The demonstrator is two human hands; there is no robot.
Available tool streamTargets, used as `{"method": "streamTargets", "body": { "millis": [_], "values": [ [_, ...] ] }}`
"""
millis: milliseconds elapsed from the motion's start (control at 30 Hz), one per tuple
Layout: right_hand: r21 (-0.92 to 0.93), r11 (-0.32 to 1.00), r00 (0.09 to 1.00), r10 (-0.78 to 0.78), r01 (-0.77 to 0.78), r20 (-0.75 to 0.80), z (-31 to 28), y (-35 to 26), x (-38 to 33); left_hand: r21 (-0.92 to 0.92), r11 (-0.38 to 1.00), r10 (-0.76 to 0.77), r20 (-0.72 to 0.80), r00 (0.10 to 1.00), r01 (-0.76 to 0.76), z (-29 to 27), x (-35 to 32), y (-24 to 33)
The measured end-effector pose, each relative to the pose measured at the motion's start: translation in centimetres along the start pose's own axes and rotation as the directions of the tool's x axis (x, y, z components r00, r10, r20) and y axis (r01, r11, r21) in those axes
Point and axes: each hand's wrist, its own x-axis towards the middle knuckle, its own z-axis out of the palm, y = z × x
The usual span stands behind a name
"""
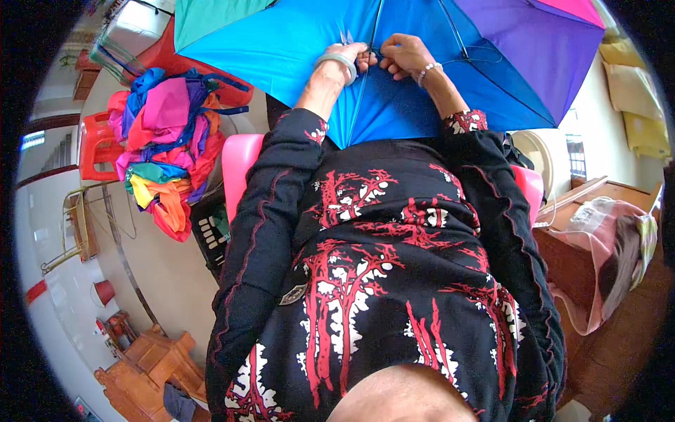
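A multicoloured umbrella [242, 60] is spread across my lap, its blue panels nearest me and thin metal ribs showing. My left hand [349, 55], a pale bangle on its wrist, is closed over the blue panel beside a rib. Two pointed metal blades, apparently small scissors [345, 37], stick out above its fingers. Close by on the right, my right hand [406, 56], wearing a beaded bracelet, pinches at the same rib. Whatever lies between its fingertips is too small to make out. A thin dark loop [486, 58] hangs near another rib to the right.
To the left, a heap of colourful folded fabric [169, 133] lies on a red plastic stool [98, 144]. A pink chair [239, 165] is under me. At right, a wooden bench [587, 271] carries a pink cloth [598, 239]. Carved wooden furniture [151, 366] stands lower left.
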Motion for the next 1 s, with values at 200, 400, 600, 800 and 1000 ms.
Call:
{"method": "streamTargets", "body": {
  "millis": [200,400,600,800,1000],
  "values": [
    [0.074,0.997,0.999,-0.033,0.031,0.029,0.9,-0.1,0.7,0.041,0.999,0.003,-0.042,0.999,-0.002,-0.2,0.6,-0.1],
    [-0.173,0.985,0.999,-0.021,0.014,-0.038,-0.3,-0.8,-0.7,0.039,0.999,0.01,-0.049,0.999,-0.008,0.2,0.3,-0.3],
    [-0.413,0.896,0.976,-0.205,0.16,-0.067,-1.1,0.2,-0.1,0.25,0.967,0.086,-0.116,0.99,-0.055,1.2,-1.0,0.1],
    [-0.797,0.457,0.709,-0.703,0.395,-0.051,-1.9,1.1,1.0,0.742,0.667,0.332,-0.22,0.917,-0.064,2.7,-0.4,-0.3],
    [-0.83,0.481,0.724,-0.675,0.283,-0.144,-3.2,-1.1,-0.2,0.829,0.556,0.373,-0.178,0.91,-0.066,1.8,0.2,-0.8]
  ]
}}
